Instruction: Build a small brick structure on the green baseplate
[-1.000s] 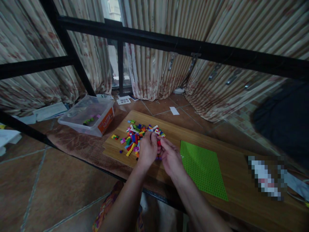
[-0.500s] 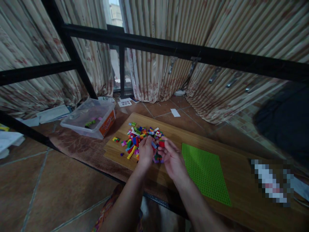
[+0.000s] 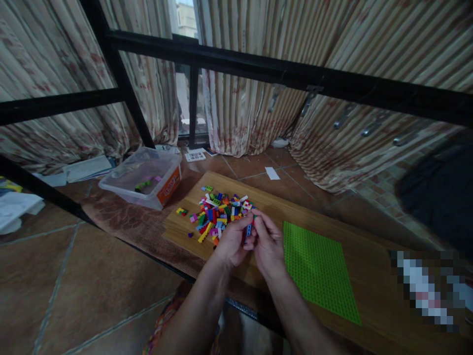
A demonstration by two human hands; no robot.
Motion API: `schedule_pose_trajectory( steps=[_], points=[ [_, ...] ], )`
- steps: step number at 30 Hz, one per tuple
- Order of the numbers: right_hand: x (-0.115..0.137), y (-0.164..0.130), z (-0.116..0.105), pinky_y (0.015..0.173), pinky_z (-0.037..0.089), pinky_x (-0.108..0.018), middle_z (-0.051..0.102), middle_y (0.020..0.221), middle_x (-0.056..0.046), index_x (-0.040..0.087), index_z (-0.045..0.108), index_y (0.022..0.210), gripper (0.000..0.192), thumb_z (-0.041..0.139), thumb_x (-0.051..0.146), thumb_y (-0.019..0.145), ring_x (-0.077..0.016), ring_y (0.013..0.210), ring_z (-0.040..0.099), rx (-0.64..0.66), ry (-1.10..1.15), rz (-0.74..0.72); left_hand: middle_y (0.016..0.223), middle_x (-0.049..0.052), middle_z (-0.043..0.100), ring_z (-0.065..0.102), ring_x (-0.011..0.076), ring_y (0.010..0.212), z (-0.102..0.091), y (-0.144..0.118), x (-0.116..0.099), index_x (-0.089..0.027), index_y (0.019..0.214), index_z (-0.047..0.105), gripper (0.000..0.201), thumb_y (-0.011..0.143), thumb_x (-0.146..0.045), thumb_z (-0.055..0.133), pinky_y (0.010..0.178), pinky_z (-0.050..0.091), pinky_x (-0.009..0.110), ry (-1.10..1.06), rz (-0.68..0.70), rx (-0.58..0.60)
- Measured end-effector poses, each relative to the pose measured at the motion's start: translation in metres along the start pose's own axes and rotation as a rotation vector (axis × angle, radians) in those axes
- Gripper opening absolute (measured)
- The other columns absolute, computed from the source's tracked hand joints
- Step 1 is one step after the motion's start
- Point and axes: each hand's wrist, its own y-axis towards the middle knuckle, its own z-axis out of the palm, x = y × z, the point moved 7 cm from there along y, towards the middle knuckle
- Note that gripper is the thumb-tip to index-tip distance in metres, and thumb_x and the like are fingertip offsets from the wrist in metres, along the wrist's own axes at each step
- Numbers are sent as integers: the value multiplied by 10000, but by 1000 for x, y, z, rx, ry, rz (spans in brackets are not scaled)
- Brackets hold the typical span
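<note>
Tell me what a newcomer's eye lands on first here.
First, the heap of coloured bricks on the wooden board, with the left hand and right hand meeting beside it around a small blue piece. Next, the bright green baseplate to their right.

I see striped curtains (image 3: 244, 98) across twelve o'clock, a window (image 3: 184, 19) gap at eleven, a black metal frame (image 3: 258, 66) overhead, brown floor tiles (image 3: 84, 286) at seven, dim light.

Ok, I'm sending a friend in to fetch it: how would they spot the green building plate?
Find the wooden board lying on the floor by the curtains. The green plate lies flat on it, to the right of the loose brick pile and both hands. It is the only large, flat, single-colour piece there.
</note>
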Motion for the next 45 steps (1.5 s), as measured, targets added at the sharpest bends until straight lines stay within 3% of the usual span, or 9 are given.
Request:
schedule_pose_trajectory(
  steps=[7, 10, 13, 16, 19, 24, 32, 40, 45],
  points=[
    [-7, -2, 7, 321, 280, -180, 456, 471, 101, 223, 682, 887, 323, 718, 497, 721, -56, 353, 357, -131, 241, 117, 532, -47, 459, 292, 7, 381, 4, -4, -1, -133, 678, 525, 337, 674, -409, 719, 359, 123, 149, 81, 97, 5],
    [-11, 4, 1, 369, 381, -188, 569, 559, 82, 230, 673, 905, 275, 720, 439, 732, -65, 399, 453, -86, 353, 217, 553, -46, 458, 294, 28, 389, 1, -5, -6, -149, 719, 550, 352, 762, -494, 602, 382, 152, 172, 227, 151, -21],
    [-14, 11, -20, 570, 507, -201, 689, 776, 23, 212, 667, 838, 170, 709, 332, 725, -88, 641, 614, -153, 437, 252, 557, -24, 488, 400, 75, 453, -15, -4, -22, -159, 695, 580, 319, 820, -447, 526, 450, 268, 204, 723, 278, -214],
    [-14, 14, -36, 569, 477, -177, 694, 793, 7, 191, 671, 788, 125, 710, 254, 687, -82, 668, 605, -191, 342, 226, 620, 30, 589, 570, 158, 647, -28, -5, -39, -174, 677, 610, 210, 805, -332, 558, 604, 376, 247, 1320, 396, -479],
    [-15, 10, -38, 511, 431, -178, 692, 801, 0, 189, 683, 781, 145, 731, 248, 657, -83, 626, 570, -194, 185, 200, 716, 83, 662, 637, 227, 809, -38, -4, -43, -187, 747, 649, 140, 763, -322, 617, 712, 412, 280, 1498, 377, -583],
    [-16, 1, -31, 461, 356, -188, 690, 848, -8, 205, 693, 825, 236, 748, 349, 647, -90, 588, 530, -187, 3, 198, 734, 81, 666, 640, 238, 796, -41, -10, -51, -180, 834, 652, 253, 726, -406, 681, 721, 433, 292, 1278, 467, -564],
    [-1, -3, -8, 626, 446, -256, 652, 749, 11, 208, 689, 859, 218, 711, 365, 709, -132, 667, 567, 6, -389, -39, 718, 22, 661, 617, 115, 602, -37, -1, -34, -159, 982, 609, 198, 802, -193, 537, 597, 477, 216, 230, 216, -303],
    [8, -10, 10, 802, 468, -322, 683, 964, -40, 234, 652, 1045, 253, 613, 295, 803, -199, 874, 622, 134, -890, -311, 654, -19, 625, 521, 70, 507, -36, 1, -34, -151, 854, 619, 149, 713, -198, 624, 496, 380, 167, 279, 331, -278],
    [10, -10, 12, 836, 466, -345, 704, 1027, -65, 244, 670, 1045, 234, 533, 319, 870, -229, 940, 641, 181, -994, -355, 615, -49, 579, 445, 46, 479, -37, 1, -37, -149, 786, 632, 179, 667, -261, 706, 479, 340, 158, 382, 398, -286]
  ],
)
